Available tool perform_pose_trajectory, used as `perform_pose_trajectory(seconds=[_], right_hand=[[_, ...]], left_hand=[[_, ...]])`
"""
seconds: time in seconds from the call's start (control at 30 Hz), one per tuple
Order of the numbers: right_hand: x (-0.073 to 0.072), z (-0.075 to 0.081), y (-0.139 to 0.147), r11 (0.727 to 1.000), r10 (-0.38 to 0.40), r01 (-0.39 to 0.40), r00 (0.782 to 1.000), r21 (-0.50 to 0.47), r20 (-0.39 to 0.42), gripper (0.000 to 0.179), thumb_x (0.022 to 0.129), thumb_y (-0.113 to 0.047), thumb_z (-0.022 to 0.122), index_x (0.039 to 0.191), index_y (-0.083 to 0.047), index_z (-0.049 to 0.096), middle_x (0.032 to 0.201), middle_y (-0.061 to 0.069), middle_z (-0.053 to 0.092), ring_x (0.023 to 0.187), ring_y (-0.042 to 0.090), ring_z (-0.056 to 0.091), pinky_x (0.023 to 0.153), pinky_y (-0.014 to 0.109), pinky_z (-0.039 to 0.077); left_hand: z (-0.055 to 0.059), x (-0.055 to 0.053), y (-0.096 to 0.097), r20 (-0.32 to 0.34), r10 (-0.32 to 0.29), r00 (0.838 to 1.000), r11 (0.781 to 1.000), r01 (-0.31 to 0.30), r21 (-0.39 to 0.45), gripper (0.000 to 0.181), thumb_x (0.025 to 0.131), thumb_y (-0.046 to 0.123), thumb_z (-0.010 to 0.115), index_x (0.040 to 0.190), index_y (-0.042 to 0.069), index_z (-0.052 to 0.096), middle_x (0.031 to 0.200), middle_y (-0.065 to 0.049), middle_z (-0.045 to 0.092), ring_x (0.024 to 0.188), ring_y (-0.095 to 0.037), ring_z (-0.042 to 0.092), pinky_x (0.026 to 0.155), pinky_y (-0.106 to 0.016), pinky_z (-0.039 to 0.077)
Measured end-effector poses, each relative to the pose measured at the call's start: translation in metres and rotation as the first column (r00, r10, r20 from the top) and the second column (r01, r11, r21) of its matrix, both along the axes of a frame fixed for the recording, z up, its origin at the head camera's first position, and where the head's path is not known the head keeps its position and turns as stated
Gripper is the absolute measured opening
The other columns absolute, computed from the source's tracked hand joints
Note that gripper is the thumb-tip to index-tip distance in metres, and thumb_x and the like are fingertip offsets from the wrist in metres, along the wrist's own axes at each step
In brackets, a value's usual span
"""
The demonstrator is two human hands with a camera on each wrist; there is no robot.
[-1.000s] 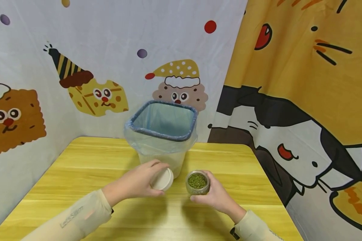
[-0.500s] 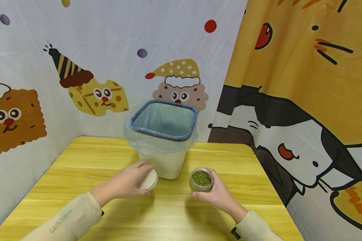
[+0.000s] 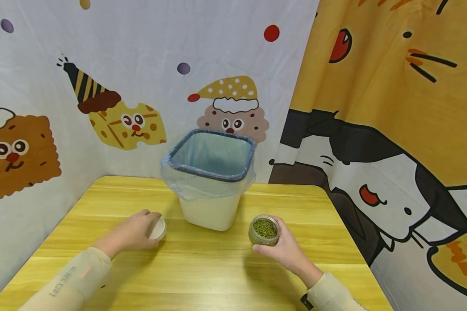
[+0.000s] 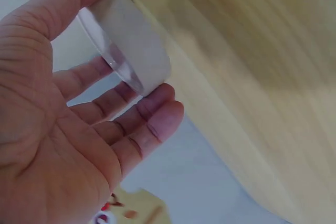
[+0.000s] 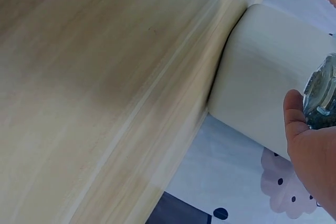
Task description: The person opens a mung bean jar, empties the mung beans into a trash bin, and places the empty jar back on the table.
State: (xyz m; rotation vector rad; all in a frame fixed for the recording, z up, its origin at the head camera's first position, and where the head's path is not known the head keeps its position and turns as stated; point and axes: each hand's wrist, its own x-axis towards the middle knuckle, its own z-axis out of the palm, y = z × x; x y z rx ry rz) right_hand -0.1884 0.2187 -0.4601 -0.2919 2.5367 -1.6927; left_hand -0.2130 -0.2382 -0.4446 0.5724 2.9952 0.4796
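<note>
My left hand (image 3: 135, 231) pinches a round white lid (image 3: 158, 229) by its edge, left of the bin. In the left wrist view the thumb lies on one side of the lid (image 4: 131, 40) and the fingertips on the other. To the right of the bin, my right hand (image 3: 286, 248) grips a small clear jar (image 3: 255, 239) from its right side. Green beans (image 3: 264, 228), which look like mung beans, fill the jar, and its mouth is uncovered. The right wrist view catches only part of the jar (image 5: 323, 95), with the thumb along it.
A white bin (image 3: 210, 211) lined with a translucent blue bag (image 3: 206, 185) stands at the back middle of the yellow wood-grain table (image 3: 202, 272). Behind the table hangs a cartoon-printed curtain (image 3: 140, 52), with a yellow section on the right.
My left hand has carried the lid leftward, away from the jar and from in front of the bin. My right hand has shifted slightly right with the jar.
</note>
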Motion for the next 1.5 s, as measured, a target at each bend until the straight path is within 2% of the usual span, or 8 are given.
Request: perform_pose_trajectory(seconds=[0.1, 0.3, 0.53, 0.8, 1.03, 1.5], right_hand=[[0.000, 0.000, 0.001, 1.000, 0.011, -0.011, 1.000, -0.006, 0.002, 0.093, 0.078, -0.022, 0.097, 0.154, -0.012, 0.044, 0.144, 0.012, 0.061, 0.130, 0.027, 0.062, 0.106, 0.040, 0.053], [0.000, 0.000, 0.003, 1.000, 0.015, -0.014, 1.000, -0.008, 0.006, 0.091, 0.079, -0.022, 0.096, 0.153, -0.011, 0.045, 0.143, 0.014, 0.062, 0.128, 0.025, 0.062, 0.102, 0.034, 0.055], [-0.001, -0.001, 0.004, 1.000, 0.006, -0.006, 1.000, 0.006, 0.015, 0.094, 0.078, -0.023, 0.097, 0.154, -0.010, 0.043, 0.143, 0.014, 0.062, 0.128, 0.025, 0.062, 0.102, 0.034, 0.055], [-0.002, -0.003, 0.006, 1.000, -0.003, 0.003, 1.000, 0.010, 0.019, 0.095, 0.078, -0.022, 0.097, 0.154, -0.009, 0.043, 0.143, 0.014, 0.062, 0.128, 0.026, 0.063, 0.105, 0.039, 0.054], [-0.002, -0.005, 0.007, 1.000, 0.000, 0.000, 1.000, 0.011, 0.016, 0.094, 0.077, -0.021, 0.097, 0.154, -0.009, 0.044, 0.143, 0.014, 0.062, 0.128, 0.025, 0.063, 0.105, 0.038, 0.054], [-0.002, -0.006, 0.008, 1.000, -0.002, 0.002, 1.000, 0.006, 0.015, 0.093, 0.077, -0.021, 0.097, 0.153, -0.009, 0.044, 0.143, 0.013, 0.062, 0.128, 0.025, 0.062, 0.104, 0.035, 0.054]], left_hand=[[-0.007, -0.004, -0.018, 0.035, 0.044, 0.998, 0.999, -0.043, -0.019, 0.083, 0.078, 0.031, 0.094, 0.144, -0.006, 0.059, 0.130, -0.034, 0.062, 0.097, -0.035, 0.067, 0.079, -0.050, 0.060], [-0.020, -0.010, -0.050, 0.060, 0.108, 0.992, 0.994, -0.106, -0.041, 0.085, 0.079, 0.032, 0.093, 0.143, -0.010, 0.057, 0.126, -0.034, 0.062, 0.097, -0.038, 0.068, 0.080, -0.054, 0.059], [-0.028, -0.017, -0.074, 0.062, 0.159, 0.985, 0.984, -0.153, -0.094, 0.088, 0.080, 0.035, 0.092, 0.141, -0.015, 0.054, 0.122, -0.036, 0.062, 0.096, -0.041, 0.067, 0.083, -0.059, 0.059], [-0.029, -0.021, -0.086, 0.097, 0.199, 0.975, 0.975, -0.187, -0.120, 0.092, 0.081, 0.040, 0.091, 0.142, -0.017, 0.051, 0.125, -0.042, 0.058, 0.095, -0.044, 0.066, 0.082, -0.061, 0.059], [-0.034, -0.022, -0.092, 0.094, 0.203, 0.975, 0.974, -0.191, -0.125, 0.093, 0.082, 0.042, 0.091, 0.141, -0.018, 0.052, 0.126, -0.043, 0.059, 0.097, -0.044, 0.066, 0.082, -0.061, 0.059], [-0.035, -0.021, -0.099, 0.137, 0.222, 0.965, 0.974, -0.211, -0.087, 0.093, 0.083, 0.044, 0.089, 0.140, -0.019, 0.051, 0.122, -0.042, 0.060, 0.096, -0.042, 0.064, 0.080, -0.059, 0.058]])
